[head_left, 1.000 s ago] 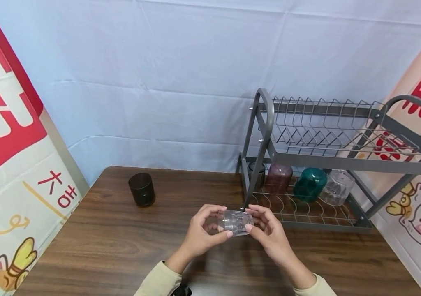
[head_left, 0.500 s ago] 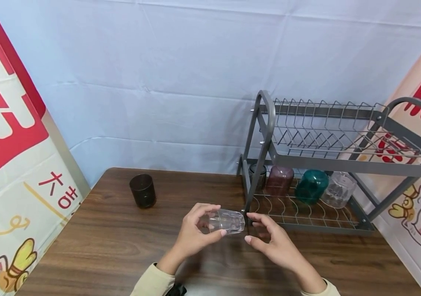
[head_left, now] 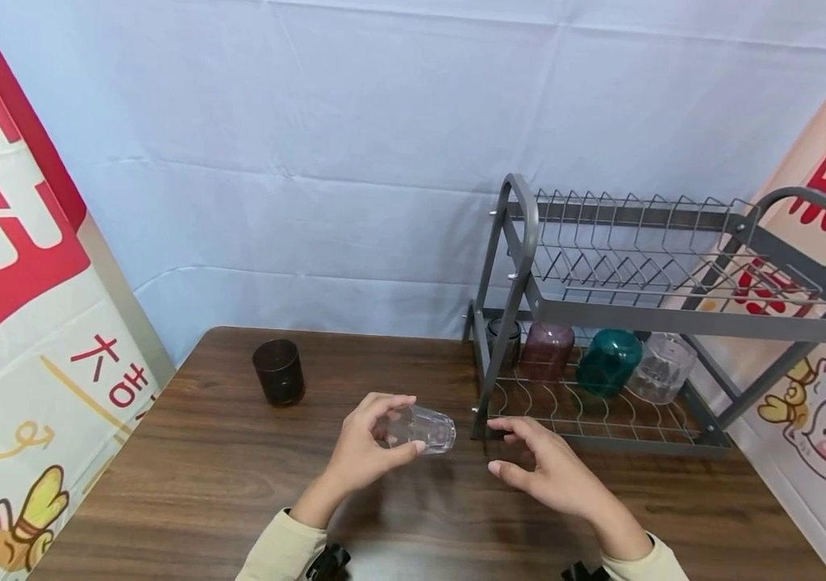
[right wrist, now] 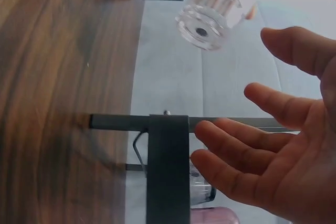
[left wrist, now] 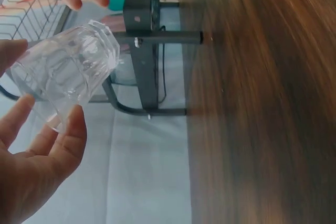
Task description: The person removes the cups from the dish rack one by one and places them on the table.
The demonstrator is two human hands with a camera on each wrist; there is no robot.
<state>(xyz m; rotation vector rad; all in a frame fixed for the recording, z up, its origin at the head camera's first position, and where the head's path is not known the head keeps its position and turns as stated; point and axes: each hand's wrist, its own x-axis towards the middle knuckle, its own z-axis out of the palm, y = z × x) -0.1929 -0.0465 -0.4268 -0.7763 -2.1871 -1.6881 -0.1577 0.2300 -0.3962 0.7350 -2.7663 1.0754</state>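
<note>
My left hand (head_left: pixel 364 445) grips a clear drinking glass (head_left: pixel 431 429) near its rim, thumb on one side and fingers on the other. The glass lies sideways in the air above the table, its base toward the right. In the left wrist view the faceted glass (left wrist: pixel 68 69) is plain between thumb and fingers. My right hand (head_left: pixel 554 472) hovers apart from the glass, in front of the rack's left end, fingers loosely bent with nothing in them. The right wrist view shows this right hand (right wrist: pixel 278 145) with spread fingers, and the glass base beyond the thumb.
A two-tier dark metal dish rack (head_left: pixel 674 319) stands at the right. On its lower tier are upside-down glasses: a dark one (head_left: pixel 503 343), a purple one (head_left: pixel 547 351), a teal one (head_left: pixel 609 363) and a clear one (head_left: pixel 663 369). A black cup (head_left: pixel 278 373) stands at the table's back left.
Both hands were on the glass a second ago. The right hand has let go and drawn away to the right, while the left hand has carried the glass leftward.
</note>
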